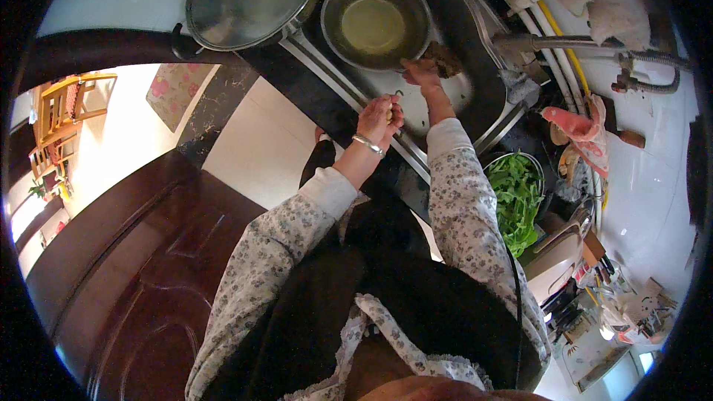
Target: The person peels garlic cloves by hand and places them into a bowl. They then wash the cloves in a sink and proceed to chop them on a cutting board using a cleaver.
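Observation:
My left hand, with a silver bangle at its wrist, is curled over the near edge of the sink. Part of a small pale yellowish piece shows between its fingers; what it is I cannot tell. My right hand reaches to the near rim of a round metal basin holding cloudy yellowish liquid. Whether those fingers grip anything is unclear. Beside them lies a rough brown clump, partly behind the hand. The basin stands in a stainless steel sink, where a small green scrap lies.
A pot with a glass lid stands left of the sink. On the right are a metal faucet, a grey cloth, a bowl of leafy greens and a pink patterned cloth. A dark wooden door is at lower left.

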Demonstrator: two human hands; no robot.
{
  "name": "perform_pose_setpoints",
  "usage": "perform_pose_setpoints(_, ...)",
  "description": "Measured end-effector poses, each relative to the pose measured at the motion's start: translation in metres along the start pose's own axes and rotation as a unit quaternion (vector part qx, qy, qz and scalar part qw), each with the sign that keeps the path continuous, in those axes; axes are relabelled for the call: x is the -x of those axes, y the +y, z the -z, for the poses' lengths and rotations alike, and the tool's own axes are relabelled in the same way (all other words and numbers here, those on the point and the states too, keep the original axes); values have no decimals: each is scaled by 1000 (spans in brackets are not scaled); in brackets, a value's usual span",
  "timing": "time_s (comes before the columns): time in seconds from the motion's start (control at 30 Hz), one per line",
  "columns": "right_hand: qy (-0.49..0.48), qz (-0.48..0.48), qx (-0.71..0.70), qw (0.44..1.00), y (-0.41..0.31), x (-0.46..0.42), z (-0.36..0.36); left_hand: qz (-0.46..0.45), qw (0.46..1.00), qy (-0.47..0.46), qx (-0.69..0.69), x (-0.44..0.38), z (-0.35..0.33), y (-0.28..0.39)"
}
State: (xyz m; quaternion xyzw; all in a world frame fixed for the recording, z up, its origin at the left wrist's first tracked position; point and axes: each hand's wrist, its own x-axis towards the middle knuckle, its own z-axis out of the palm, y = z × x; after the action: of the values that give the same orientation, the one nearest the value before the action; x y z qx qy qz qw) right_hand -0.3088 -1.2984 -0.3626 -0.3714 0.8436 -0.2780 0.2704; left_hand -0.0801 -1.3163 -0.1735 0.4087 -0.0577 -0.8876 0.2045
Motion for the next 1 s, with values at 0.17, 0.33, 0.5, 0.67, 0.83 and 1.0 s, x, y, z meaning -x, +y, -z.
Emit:
perform_pose_setpoints(0.17,133,-13,-27,991,-62,-19,64,21,999,34,-18,-39,1,-7)
perform_pose_setpoints(0.33,81,68,-11,994,-85,-56,66,-40,997,67,7,-70,-7,39)
perform_pose_setpoints(0.5,53,6,-1,999,-66,-85,29,-112,990,61,60,-115,-2,71)
perform_pose_setpoints(0.67,265,45,-28,963,-87,-76,7,-123,983,133,-35,-168,2,75)
perform_pose_setpoints(0.83,-41,1,-278,960,-104,-38,-40,-109,939,247,-215,-220,44,62)
perform_pose_setpoints(1.0,22,23,-40,999,-127,-49,6,-91,921,238,-295,-225,32,79)
